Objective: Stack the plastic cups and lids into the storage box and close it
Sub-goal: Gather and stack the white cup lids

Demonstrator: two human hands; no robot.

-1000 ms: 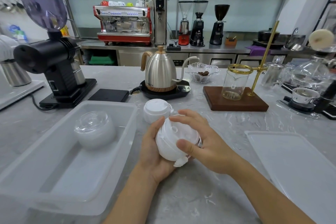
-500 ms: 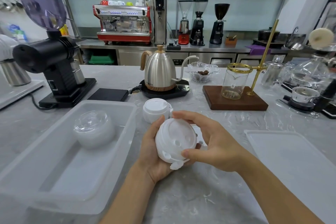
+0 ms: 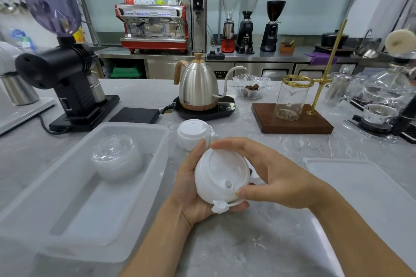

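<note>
Both hands hold a stack of white plastic lids above the counter, its top face tilted toward me with a sip hole and a small flap showing. My left hand cups the stack from the left and below. My right hand grips it from the right, thumb on the lower rim and fingers over the top edge. A second stack of white lids stands on the counter just behind. The translucent storage box lies open at the left, holding a stack of clear cups. The box's lid lies flat at the right.
A steel gooseneck kettle on its black base stands behind the lids. A black grinder is at the back left, a black scale beside it. A glass server on a wooden stand and glassware crowd the back right.
The lid stack has been turned in my hands so its top face points more toward me. My right hand has slid off the face to the right rim.
</note>
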